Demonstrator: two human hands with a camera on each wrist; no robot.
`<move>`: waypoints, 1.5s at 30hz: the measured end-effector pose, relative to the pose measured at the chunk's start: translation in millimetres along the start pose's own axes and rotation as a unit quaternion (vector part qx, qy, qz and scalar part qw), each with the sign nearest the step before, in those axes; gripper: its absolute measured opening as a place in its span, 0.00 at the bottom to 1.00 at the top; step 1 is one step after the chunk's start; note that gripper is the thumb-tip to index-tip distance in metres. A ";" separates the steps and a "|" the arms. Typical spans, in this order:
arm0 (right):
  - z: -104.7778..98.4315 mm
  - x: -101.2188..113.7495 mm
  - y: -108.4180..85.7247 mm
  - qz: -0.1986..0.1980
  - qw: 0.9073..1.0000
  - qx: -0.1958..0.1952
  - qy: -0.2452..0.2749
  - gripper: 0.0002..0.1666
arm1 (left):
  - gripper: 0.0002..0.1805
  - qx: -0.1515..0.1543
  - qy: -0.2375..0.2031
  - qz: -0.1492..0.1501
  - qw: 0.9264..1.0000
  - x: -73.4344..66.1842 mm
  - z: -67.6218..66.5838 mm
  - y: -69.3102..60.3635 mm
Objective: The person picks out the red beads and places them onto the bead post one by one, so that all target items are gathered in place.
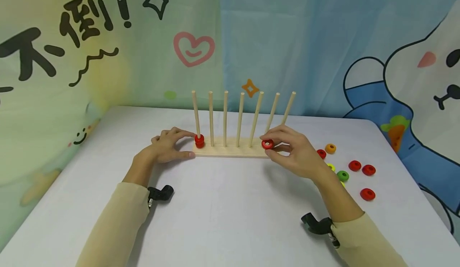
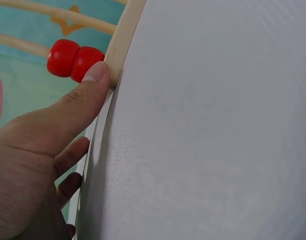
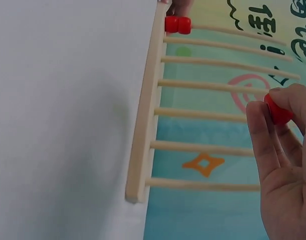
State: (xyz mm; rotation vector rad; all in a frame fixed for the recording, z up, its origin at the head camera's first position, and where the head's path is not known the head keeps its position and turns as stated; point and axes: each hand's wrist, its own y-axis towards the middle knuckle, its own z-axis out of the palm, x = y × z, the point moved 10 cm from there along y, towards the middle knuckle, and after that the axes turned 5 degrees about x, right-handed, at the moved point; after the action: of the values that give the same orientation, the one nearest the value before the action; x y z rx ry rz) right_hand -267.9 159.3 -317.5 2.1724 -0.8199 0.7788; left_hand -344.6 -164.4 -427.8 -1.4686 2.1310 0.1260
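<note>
A pale wooden base (image 1: 230, 152) carries a row of several upright pegs. Two red beads (image 1: 199, 141) are stacked on the leftmost peg, touching each other in the left wrist view. My left hand (image 1: 166, 146) holds the left end of the base, thumb at its front edge (image 2: 110, 75) beside the lower bead. My right hand (image 1: 296, 149) pinches a red bead (image 1: 267, 144) between thumb and fingers, in front of the right-hand pegs; in the right wrist view this bead (image 3: 278, 110) is off the pegs.
Loose beads lie on the white table (image 1: 230, 219) to the right, behind and beside my right forearm: several red (image 1: 367, 194), an orange (image 1: 330, 148), a green (image 1: 343, 176) and partly hidden yellow ones (image 1: 331, 166). A printed cloth (image 1: 266, 31) hangs behind the table.
</note>
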 end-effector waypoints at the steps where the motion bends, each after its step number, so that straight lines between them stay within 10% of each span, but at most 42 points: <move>1: 0.5 2.5 2.0 -0.004 1.000 0.000 0.002 0.22 | 0.42 0.001 0.001 -0.001 1.000 0.0 0.1 0.0; 45: 46.6 32.9 68.7 -0.074 0.995 -0.022 0.066 0.19 | 0.41 0.004 0.009 -0.003 1.000 -2.5 -2.8 -1.5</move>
State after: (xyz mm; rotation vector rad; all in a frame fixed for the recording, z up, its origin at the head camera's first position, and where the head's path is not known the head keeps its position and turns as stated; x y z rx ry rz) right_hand -284.1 74.3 -295.6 2.0902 -0.5976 0.8112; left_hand -343.7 -164.0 -423.8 -1.4768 2.1386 0.1026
